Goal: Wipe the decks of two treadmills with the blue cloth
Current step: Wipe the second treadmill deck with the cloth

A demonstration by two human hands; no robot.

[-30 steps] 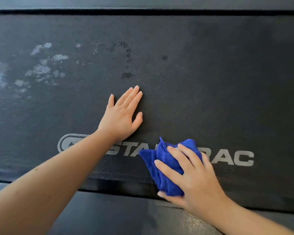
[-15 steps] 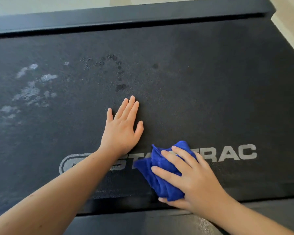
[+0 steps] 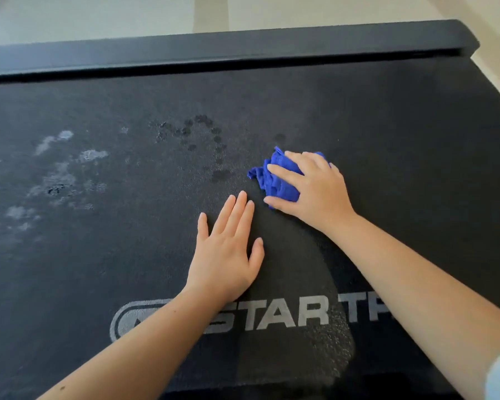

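A black treadmill deck [image 3: 387, 134] fills the view, with a grey "STAR TRAC" logo near its front edge. My right hand [image 3: 315, 189] presses a bunched blue cloth [image 3: 274, 177] onto the deck, just right of centre. My left hand [image 3: 228, 249] lies flat on the belt with fingers spread, holding nothing, just below and left of the cloth. A darker wiped streak runs from the front edge up to the cloth. Small dark wet spots [image 3: 202, 131] sit left of the cloth, and pale smears [image 3: 61, 174] mark the deck's left part.
The treadmill's black side rail [image 3: 243, 50] runs along the far edge. Pale floor [image 3: 127, 15] shows beyond it and at the right edge. A light sleeve is at the bottom right corner.
My right hand has slid the blue cloth from the logo at the front edge up to mid-deck, leaving a darker streak. My left hand has stayed flat on the belt.
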